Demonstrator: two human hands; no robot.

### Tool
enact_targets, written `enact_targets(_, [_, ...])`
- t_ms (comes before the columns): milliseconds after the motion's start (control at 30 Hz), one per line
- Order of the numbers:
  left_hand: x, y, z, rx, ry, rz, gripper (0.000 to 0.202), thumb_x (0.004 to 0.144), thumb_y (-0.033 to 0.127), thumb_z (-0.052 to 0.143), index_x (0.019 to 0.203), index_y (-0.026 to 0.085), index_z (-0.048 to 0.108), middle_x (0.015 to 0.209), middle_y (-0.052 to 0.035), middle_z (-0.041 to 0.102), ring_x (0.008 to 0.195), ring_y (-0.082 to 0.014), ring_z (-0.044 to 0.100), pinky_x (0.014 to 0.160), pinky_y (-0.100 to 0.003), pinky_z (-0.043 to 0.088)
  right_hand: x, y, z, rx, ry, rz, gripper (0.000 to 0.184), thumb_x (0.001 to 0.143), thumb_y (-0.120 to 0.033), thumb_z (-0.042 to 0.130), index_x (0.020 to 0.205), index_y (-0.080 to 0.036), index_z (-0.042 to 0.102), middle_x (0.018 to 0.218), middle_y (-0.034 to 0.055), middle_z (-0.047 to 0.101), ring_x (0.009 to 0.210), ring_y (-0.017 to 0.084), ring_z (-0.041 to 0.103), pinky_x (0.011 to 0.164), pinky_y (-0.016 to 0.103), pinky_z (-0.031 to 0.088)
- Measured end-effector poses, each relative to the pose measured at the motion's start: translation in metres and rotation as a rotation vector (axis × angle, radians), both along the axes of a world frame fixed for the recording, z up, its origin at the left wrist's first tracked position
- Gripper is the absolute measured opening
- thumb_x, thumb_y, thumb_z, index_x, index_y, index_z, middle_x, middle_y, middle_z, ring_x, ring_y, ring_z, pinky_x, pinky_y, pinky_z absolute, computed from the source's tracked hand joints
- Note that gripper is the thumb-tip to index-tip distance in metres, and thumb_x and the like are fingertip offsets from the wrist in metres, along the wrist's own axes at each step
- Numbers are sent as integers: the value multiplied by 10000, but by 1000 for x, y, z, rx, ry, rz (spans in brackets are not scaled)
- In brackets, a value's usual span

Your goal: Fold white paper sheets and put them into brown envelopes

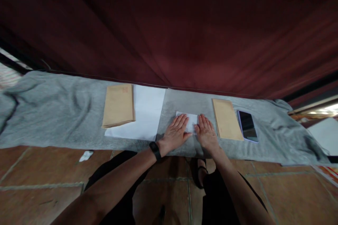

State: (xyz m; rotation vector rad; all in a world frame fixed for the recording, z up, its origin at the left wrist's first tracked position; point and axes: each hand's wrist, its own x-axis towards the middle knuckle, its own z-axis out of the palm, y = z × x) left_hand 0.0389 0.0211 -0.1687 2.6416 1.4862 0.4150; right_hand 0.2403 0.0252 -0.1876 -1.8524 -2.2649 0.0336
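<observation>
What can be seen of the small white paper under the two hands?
The small white rectangular piece of paper looks thin and matte and lies flat on the grey cloth. The left hand and the right hand lie on it palms down, fingers flat, hiding its near part; only its far strip shows between them.

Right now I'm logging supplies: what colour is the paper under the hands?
The paper is white; head view shows it best.

Your grey blanket (66,112) lies spread over the tiled floor (39,168). On it you have, left to right: envelope stack (118,105) overlapping white sheets (148,112), small folded paper (190,119), single brown envelope (226,119), phone (247,126). Paper scrap (86,155) on the tiles.
</observation>
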Motion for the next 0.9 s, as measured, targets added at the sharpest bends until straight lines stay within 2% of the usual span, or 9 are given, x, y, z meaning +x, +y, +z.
enact_targets(100, [1, -5, -1, -34, 6, -46, 710, 1011, 574, 353, 1549, 115, 307, 1636, -159, 287, 1539, -248, 194, 1250, -451, 158, 1, 0, 2, -11, 11, -4, 590, 1055, -396, 273, 1568, -105, 304, 1625, 152, 308, 1513, 283, 265, 1213, 498, 249])
enact_targets(233, [-1, -5, 3, -47, 8, -67, 696, 1009, 594, 341, 1536, 139, 342, 1640, -147, 284, 1540, -246, 191, 1251, -451, 138, 0, 5, 12, -33, 86, 10, 590, 1062, -402, 224, 1530, -78, 382, 1606, 161, 347, 1507, 277, 283, 1222, 506, 242])
enact_targets(367, [-1, -10, 7, -68, 6, -121, 714, 1001, 602, 365, 1529, 122, 350, 1625, -157, 316, 1532, -240, 223, 1251, -430, 139, -12, 10, 26, -96, 253, 202, 576, 1065, -425, 212, 1505, -137, 449, 1578, 121, 414, 1492, 226, 326, 1230, 477, 274])
enact_targets(500, [2, -23, 6, -101, -16, -157, 733, 962, 618, 463, 1488, 109, 419, 1556, -179, 433, 1491, -265, 326, 1232, -429, 208, -26, 8, 36, -214, 362, 382, 550, 1068, -456, 224, 1491, -209, 474, 1545, 68, 475, 1462, 179, 379, 1238, 439, 283])
enact_targets(667, [3, -34, 8, -127, -49, -184, 698, 930, 605, 541, 1455, 148, 478, 1526, -152, 484, 1439, -280, 413, 1198, -430, 282, -33, 10, 44, -271, 314, 435, 521, 1071, -470, 256, 1468, -239, 503, 1572, 35, 437, 1491, 182, 324, 1257, 453, 219])
enact_targets(900, [7, -45, 14, -202, -31, -152, 669, 932, 594, 534, 1450, 172, 502, 1467, -139, 554, 1410, -325, 436, 1211, -547, 217, -53, 16, 43, -267, 242, 469, 482, 1074, -464, 267, 1461, -301, 504, 1572, -26, 432, 1497, 177, 308, 1266, 459, 163])
